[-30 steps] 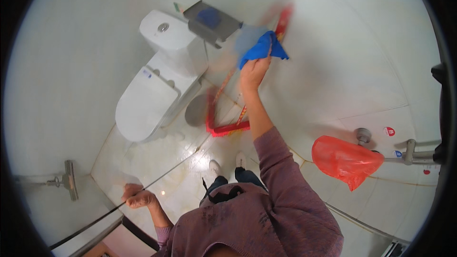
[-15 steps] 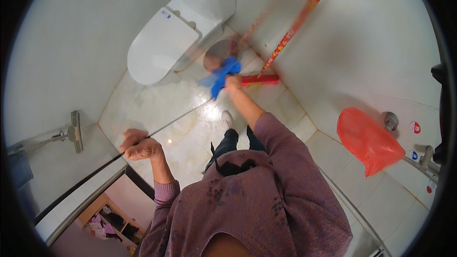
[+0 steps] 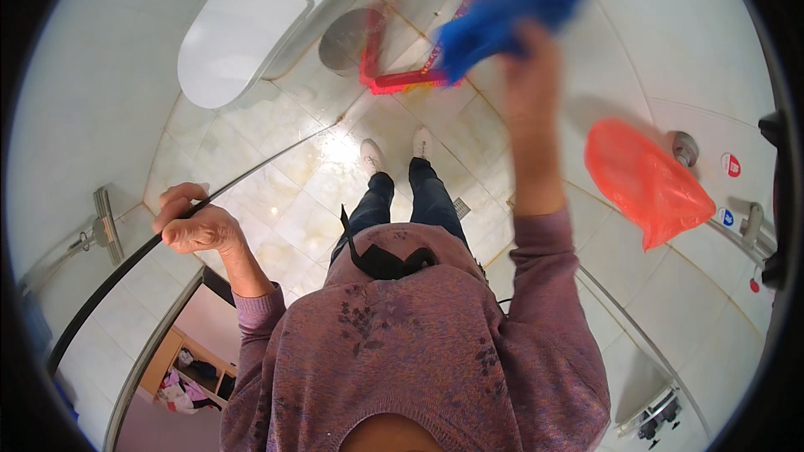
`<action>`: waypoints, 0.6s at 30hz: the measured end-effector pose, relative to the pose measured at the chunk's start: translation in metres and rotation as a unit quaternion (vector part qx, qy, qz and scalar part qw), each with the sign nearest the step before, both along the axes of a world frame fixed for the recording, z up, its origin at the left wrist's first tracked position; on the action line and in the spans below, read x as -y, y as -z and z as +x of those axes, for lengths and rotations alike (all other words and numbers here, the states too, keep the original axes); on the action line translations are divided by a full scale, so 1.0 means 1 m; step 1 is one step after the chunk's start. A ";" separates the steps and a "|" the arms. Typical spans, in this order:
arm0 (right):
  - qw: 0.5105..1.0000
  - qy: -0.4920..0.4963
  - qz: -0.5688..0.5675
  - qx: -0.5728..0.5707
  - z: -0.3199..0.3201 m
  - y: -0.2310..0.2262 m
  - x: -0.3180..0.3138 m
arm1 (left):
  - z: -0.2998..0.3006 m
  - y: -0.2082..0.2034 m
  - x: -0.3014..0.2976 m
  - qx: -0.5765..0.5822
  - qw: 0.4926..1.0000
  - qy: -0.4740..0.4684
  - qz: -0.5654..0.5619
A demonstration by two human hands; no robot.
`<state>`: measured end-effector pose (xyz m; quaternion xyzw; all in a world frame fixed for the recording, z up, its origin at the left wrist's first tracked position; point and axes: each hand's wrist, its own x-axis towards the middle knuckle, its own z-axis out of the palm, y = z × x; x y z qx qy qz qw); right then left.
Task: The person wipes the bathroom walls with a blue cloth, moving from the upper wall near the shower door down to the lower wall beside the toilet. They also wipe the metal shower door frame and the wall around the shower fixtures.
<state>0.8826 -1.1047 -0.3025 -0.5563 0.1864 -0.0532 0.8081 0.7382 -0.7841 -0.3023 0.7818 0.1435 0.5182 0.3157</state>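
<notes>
My left hand (image 3: 198, 224) is closed around a long, thin dark bar (image 3: 255, 169), which runs from the lower left and ends over the floor in the middle. Whether it is a pole or the edge of a glass panel I cannot tell. On the right, my right hand (image 3: 536, 75) is raised and smeared by motion, with a crumpled blue cloth (image 3: 511, 17) held in its fingers. The cloth is in front of the wall and partly covers a red flower-patterned handle (image 3: 473, 0). That handle leads down to a red floor-tool head (image 3: 409, 80).
A white toilet (image 3: 243, 33) stands at the far left, beside a round grey patch (image 3: 347, 40) on the tiles. An orange-red plastic bag (image 3: 645, 180) hangs from the right wall by a metal fitting (image 3: 685, 148). A squeegee-like metal tool (image 3: 107, 224) is at the left wall.
My right hand has lifted the blue cloth from the far end of the bar, up and to the right. My left hand has shifted slightly left and farther away, still on the bar.
</notes>
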 end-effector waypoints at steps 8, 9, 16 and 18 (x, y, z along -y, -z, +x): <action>0.773 0.331 -0.460 0.285 0.072 -0.064 0.158 | 0.003 -0.003 -0.005 -0.008 0.997 0.052 0.053; 0.732 0.333 -0.514 0.299 0.079 -0.053 0.170 | 0.004 -0.003 -0.006 -0.008 0.996 0.040 0.082; 0.618 0.308 -0.710 0.139 0.073 0.079 0.203 | 0.008 -0.001 -0.010 0.029 0.993 0.020 0.116; 0.662 0.253 -0.704 0.037 0.058 0.114 0.201 | 0.007 0.000 -0.009 0.026 0.996 -0.026 0.082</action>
